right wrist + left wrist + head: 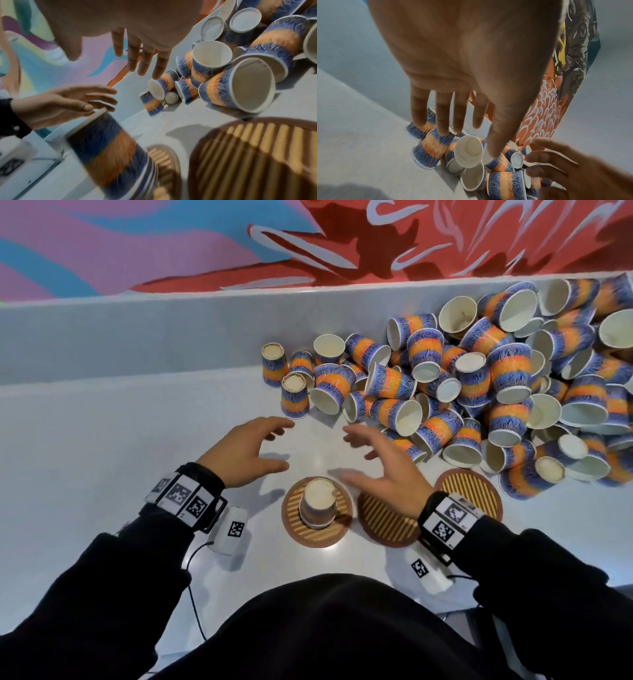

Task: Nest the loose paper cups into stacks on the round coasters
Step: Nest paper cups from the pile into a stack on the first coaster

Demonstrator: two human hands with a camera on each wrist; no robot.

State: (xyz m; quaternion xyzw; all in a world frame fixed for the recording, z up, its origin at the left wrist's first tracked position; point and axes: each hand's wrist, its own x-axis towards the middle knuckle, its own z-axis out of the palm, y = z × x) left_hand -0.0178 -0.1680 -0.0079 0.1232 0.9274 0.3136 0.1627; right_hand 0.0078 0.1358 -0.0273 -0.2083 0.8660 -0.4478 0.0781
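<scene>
Head view shows your left hand (pixel 244 453) and right hand (pixel 383 465) spread, empty—reach to one o'clock for a loose cup (pixel 295 396) to nest on the stack (pixel 318 503).

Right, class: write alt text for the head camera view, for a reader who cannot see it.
Two open, empty hands, left hand and right hand, reach toward a heap of blue-and-orange paper cups on a pale table. Nearer the person lie three round coasters; only the left coaster carries an upside-down cup stack.
</scene>
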